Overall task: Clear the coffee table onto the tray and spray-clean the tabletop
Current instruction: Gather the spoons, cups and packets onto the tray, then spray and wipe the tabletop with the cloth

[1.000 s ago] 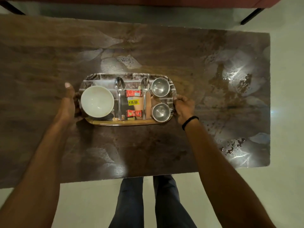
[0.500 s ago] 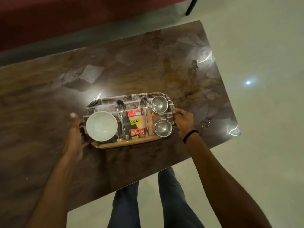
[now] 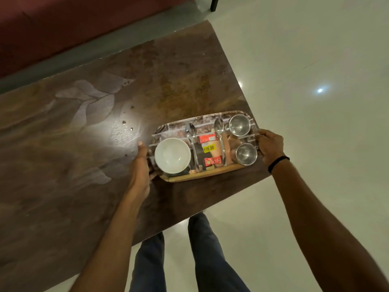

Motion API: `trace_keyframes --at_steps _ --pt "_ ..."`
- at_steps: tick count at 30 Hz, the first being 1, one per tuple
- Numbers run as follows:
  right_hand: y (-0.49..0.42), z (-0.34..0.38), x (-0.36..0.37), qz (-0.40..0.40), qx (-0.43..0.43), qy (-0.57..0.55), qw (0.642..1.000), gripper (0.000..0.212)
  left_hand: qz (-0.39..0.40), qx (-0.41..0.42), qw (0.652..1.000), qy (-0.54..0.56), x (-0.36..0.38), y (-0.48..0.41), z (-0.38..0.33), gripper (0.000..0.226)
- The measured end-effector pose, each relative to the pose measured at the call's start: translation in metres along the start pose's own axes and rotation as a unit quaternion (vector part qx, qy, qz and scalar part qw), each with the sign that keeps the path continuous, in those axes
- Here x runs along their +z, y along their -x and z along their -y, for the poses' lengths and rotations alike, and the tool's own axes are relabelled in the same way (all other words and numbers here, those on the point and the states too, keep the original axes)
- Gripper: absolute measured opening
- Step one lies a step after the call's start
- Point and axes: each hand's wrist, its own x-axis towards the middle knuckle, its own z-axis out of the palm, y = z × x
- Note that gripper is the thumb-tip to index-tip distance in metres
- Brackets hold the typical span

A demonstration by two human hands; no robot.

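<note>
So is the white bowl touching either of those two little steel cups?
Apart. The head view shows the bowl at the tray's left end and both cups at its right end, with two spoons and packets between them.

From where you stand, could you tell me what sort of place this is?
Probably a home living room: a low dark wood-patterned coffee table beside a maroon sofa on a pale glossy tiled floor, with a rectangular printed serving tray holding a white bowl.
</note>
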Motion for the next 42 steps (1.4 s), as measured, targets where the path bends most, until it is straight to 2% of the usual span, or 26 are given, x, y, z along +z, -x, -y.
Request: trace_keyframes --at_steps 5,8,14,20,24,28,31,36,39,42 --pt "-0.038 0.01 -0.024 0.013 -0.002 -0.008 1.0 0.01 0.006 -0.004 1.0 -0.011 0.044 -0.003 0.002 0.068" --pt "-0.051 0.015 -0.026 0.031 -0.007 -0.001 1.0 0.007 0.012 -0.005 0.999 -0.029 0.053 -0.007 0.003 0.073" --pt "-0.064 0.017 -0.022 0.04 -0.01 0.023 0.999 0.018 -0.004 0.002 0.999 -0.045 0.053 -0.017 0.008 0.075" --pt "-0.067 0.013 -0.023 0.035 -0.012 0.059 0.998 0.02 -0.02 -0.003 0.999 -0.049 0.05 -0.019 0.012 0.06" --pt "-0.053 0.015 -0.025 -0.005 -0.061 0.15 0.987 0.031 -0.031 -0.004 0.997 -0.073 0.043 -0.014 0.012 0.065" --pt "-0.009 0.025 -0.033 -0.111 -0.136 0.206 0.963 0.031 -0.041 -0.013 0.992 -0.117 0.026 0.003 0.01 0.041" --pt "0.038 0.03 -0.03 -0.13 -0.192 0.207 0.95 0.029 -0.025 -0.007 0.989 -0.149 0.005 0.028 0.008 0.024" --pt "0.117 0.037 0.002 -0.02 -0.264 0.242 0.933 0.021 -0.074 0.008 0.986 -0.149 -0.037 0.078 0.0 0.031" --pt "0.158 0.045 0.035 0.072 -0.279 0.282 0.915 0.02 -0.115 0.012 0.984 -0.138 -0.069 0.104 -0.011 0.028" --pt "0.208 0.062 0.071 0.156 -0.29 0.321 0.888 0.027 -0.131 0.019 0.983 -0.127 -0.112 0.128 -0.015 0.02"
